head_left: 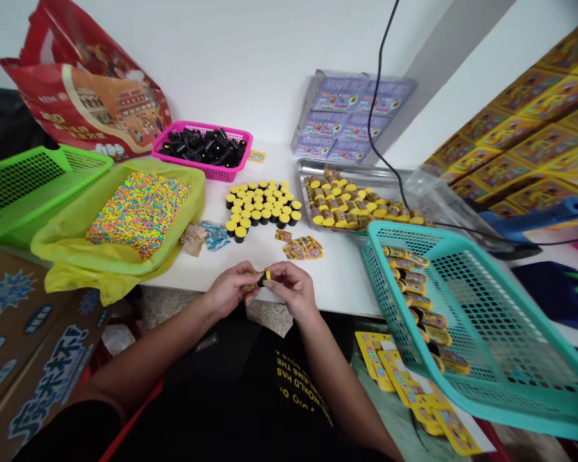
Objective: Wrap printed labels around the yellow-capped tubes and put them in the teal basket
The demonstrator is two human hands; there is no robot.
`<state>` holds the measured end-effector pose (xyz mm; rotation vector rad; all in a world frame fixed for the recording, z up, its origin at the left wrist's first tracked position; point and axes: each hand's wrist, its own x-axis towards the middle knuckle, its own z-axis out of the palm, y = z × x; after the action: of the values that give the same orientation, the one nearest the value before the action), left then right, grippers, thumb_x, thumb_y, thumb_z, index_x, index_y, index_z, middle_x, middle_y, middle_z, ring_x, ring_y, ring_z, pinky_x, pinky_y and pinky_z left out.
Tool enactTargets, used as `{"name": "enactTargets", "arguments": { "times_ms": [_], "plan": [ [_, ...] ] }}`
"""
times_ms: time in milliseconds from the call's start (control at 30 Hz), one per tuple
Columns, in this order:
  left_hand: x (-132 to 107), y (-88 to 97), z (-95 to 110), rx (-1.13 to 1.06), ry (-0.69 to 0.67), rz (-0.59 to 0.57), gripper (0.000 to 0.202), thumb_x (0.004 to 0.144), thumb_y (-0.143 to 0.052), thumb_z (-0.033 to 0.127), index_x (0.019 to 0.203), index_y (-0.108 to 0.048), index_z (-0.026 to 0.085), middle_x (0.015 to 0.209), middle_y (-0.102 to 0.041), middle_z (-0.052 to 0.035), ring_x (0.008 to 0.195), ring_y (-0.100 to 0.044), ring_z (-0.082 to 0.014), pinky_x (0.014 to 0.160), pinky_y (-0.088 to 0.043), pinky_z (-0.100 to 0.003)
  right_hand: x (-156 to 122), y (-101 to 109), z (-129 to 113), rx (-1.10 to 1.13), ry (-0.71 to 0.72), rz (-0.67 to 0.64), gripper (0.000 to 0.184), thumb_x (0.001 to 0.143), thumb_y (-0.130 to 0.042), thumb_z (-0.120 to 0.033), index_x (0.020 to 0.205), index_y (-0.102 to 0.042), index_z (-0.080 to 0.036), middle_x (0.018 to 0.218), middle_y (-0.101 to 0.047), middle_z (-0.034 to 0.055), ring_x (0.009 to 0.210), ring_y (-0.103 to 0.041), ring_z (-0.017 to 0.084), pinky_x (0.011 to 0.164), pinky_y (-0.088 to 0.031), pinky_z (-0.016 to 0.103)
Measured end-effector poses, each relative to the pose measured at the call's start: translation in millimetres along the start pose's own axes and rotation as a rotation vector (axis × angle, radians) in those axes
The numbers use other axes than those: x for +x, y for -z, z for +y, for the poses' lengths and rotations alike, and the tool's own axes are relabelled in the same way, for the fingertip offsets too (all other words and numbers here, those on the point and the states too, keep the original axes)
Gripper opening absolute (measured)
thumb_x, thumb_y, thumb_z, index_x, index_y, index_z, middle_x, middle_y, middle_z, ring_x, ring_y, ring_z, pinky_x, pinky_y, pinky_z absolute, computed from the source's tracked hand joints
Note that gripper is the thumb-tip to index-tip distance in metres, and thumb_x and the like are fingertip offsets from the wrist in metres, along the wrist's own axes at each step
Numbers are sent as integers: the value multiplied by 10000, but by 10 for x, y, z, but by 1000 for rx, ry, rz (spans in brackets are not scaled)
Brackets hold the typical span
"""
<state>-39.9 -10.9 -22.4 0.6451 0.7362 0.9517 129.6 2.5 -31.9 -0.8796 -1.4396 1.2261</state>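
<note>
Near the table's front edge, my two hands meet around a small black tub with a yellow lid (265,277). My left hand (232,287) is closed, its thumb and fingers at the tub's dark side; a bit of yellow print shows under those fingers, partly hidden. My right hand (293,287) pinches the tub at its yellow end. Just beyond lie loose printed wrappers (304,248), orange and yellow. Behind them stands a cluster of yellow-lidded black tubs (264,204).
A steel tray (304,186) holds labelled tubs. At right is a turquoise basket (481,282) with wrapped pieces. Left stand a yellow-lined bin (192,192) of coloured candy beads and a green basket (24,192). A pink basket (221,172) holds black tubs. A black cable (376,96) hangs down.
</note>
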Motion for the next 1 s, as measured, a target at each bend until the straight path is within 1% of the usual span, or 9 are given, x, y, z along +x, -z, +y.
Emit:
{"name": "enactTargets", "arguments": {
  "times_ms": [100,200,300,433,533,633,800,900,1000],
  "plan": [
    [1,54,-7,-76,126,-99,267,741,-713,335,736,-493,185,512,-511,21,378,-406,-91,393,-333,-218,0,46,-42,-74,81,-38,203,739,-774,-282,910,-690,-211,742,-613,-7,640,-547,127,576,-424,261],
    [6,85,-13,-78,143,-118,233,789,-672,349,772,-521,172,543,-544,-4,407,-451,-111,420,-388,-239,9,95,-114,-173,142,-91,197,780,-730,-267,966,-696,-212,804,-616,14,707,-569,143,621,-452,279],
    [10,70,-11,-65,95,-85,240,779,-701,342,792,-545,160,610,-603,-32,484,-548,-136,471,-441,-246,13,91,-160,-227,155,-97,233,785,-729,-262,1011,-694,-221,864,-644,30,758,-597,157,631,-459,283],
    [0,24,19,-61,41,-53,288,713,-779,332,780,-569,147,701,-644,-39,577,-618,-147,554,-482,-251,1,40,-149,-275,195,-4,276,752,-768,-256,1019,-702,-226,833,-659,16,692,-590,143,594,-453,274],
    [-18,1,56,-19,46,-37,327,679,-809,363,778,-608,124,736,-655,-49,610,-629,-156,585,-503,-275,-3,51,-144,-270,209,-30,260,768,-751,-251,1026,-718,-233,790,-636,1,661,-566,135,596,-460,277],
    [-39,-27,86,-2,58,6,332,635,-847,324,749,-613,119,719,-647,-39,645,-643,-164,622,-517,-288,7,82,-161,-261,208,-70,268,815,-710,-272,1082,-720,-247,812,-627,7,701,-568,143,609,-465,276],
    [-59,-103,98,-95,15,63,340,613,-866,299,762,-611,131,700,-634,-19,617,-612,-142,612,-520,-292,2,6,-164,-355,221,-80,316,894,-623,-327,1196,-677,-251,859,-624,19,719,-572,144,650,-492,286],
    [-59,-127,88,-135,-15,102,350,609,-865,306,777,-616,128,709,-637,-24,635,-615,-145,606,-509,-276,-28,-83,-123,-361,227,-105,382,868,-661,-363,1233,-652,-250,894,-632,26,727,-581,150,656,-505,293],
    [-57,-125,74,-115,-28,120,352,628,-853,332,775,-606,130,731,-649,-40,671,-634,-158,592,-491,-253,-59,-133,-72,-321,238,-62,342,819,-721,-340,1148,-694,-250,843,-635,16,689,-570,147,644,-504,297]
  ]
}}
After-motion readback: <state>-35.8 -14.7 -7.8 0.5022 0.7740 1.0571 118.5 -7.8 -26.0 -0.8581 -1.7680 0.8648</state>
